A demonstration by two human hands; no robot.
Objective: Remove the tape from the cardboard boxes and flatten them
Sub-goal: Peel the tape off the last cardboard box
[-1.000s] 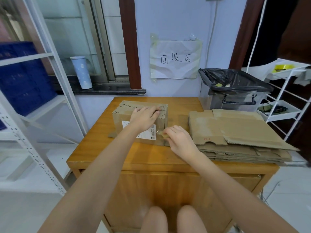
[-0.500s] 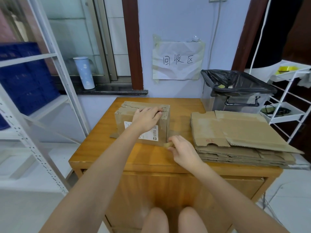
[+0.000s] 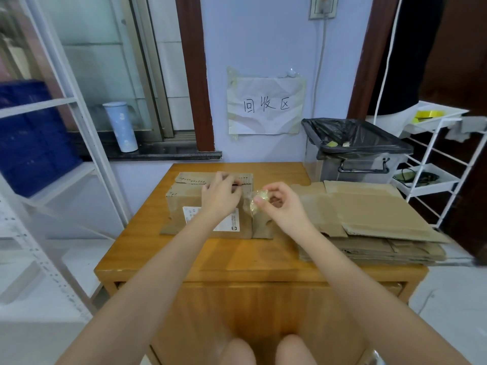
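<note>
Pinching a crumpled wad of tape (image 3: 259, 199) just right of the cardboard box (image 3: 210, 204) mid-desk (image 3: 237, 259), the right hand (image 3: 282, 206) hovers; the left hand (image 3: 221, 193) presses loosely curled fingers on the box top.

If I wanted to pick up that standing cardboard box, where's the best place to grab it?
Probably by its two short ends, coming from above. The cardboard box stands upright and narrow on the table. The left hand already rests on its top, and loose flaps splay at the base, so the lower edges look like poor holds.
</note>
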